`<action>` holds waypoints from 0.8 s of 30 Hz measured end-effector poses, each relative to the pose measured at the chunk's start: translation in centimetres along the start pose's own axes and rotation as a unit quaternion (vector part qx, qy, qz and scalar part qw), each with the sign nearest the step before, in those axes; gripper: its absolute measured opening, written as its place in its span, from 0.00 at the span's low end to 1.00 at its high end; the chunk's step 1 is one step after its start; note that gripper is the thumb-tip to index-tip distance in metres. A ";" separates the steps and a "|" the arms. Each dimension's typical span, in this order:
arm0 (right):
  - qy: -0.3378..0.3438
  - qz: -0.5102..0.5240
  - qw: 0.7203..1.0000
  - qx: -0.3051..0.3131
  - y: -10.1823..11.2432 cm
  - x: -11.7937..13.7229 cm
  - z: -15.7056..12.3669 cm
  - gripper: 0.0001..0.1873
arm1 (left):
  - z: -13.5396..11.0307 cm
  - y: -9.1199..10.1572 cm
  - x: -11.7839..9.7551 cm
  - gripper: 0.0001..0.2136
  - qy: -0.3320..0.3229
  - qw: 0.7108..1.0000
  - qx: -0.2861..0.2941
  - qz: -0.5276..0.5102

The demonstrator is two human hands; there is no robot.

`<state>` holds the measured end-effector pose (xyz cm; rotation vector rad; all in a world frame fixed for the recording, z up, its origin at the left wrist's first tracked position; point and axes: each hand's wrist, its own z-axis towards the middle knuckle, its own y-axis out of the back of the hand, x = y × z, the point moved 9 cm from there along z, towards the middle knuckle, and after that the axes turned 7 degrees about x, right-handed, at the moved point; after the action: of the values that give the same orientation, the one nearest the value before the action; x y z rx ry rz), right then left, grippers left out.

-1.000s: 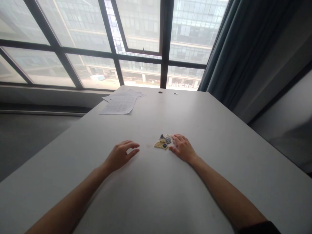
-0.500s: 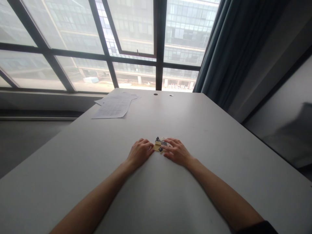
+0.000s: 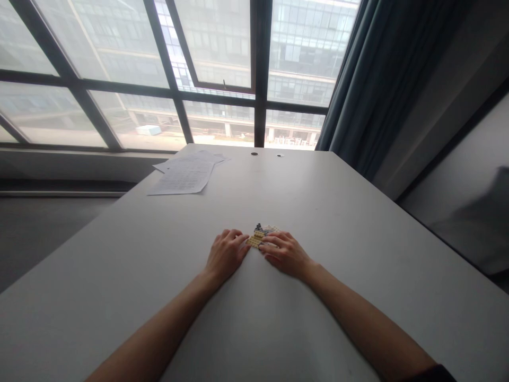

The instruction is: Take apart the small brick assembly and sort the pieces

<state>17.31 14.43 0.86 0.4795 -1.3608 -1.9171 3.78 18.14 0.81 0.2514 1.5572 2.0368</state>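
A small toy building-brick model lies on the white table between my hands. Its base is tan and studded, with dark grey bricks at the back and whitish pieces at the back right. My left hand pinches the left edge of the tan part between thumb and fingers. From the right, my right hand reaches over the model, its bent fingers closed on the front right portion. Those fingers cover much of that side, and what lies under their tips is too small to make out.
Printed paper sheets overlap at the far left of the table. Two small round fittings, one a dark disc, sit near the far edge. Beyond stand large windows, with a dark curtain at the right.
My right hand has shifted slightly left and covers the small dark piece at the model's front. The model has turned a little, and its left edge sits slightly farther left.
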 end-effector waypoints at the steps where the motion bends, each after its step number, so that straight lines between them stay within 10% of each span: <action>1: 0.005 0.000 1.000 0.002 0.0 0.3 -0.2 0.14 | -0.1 0.1 -0.1 0.11 -0.004 1.000 0.000 0.000; 24: -0.056 -0.006 0.998 0.037 -0.3 0.2 -0.7 0.22 | -1.1 0.3 -0.5 0.09 -0.008 1.000 -0.003 0.000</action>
<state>17.49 13.88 0.36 0.4224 -1.5095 -1.9340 3.58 16.94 0.86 0.2660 1.5413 2.0345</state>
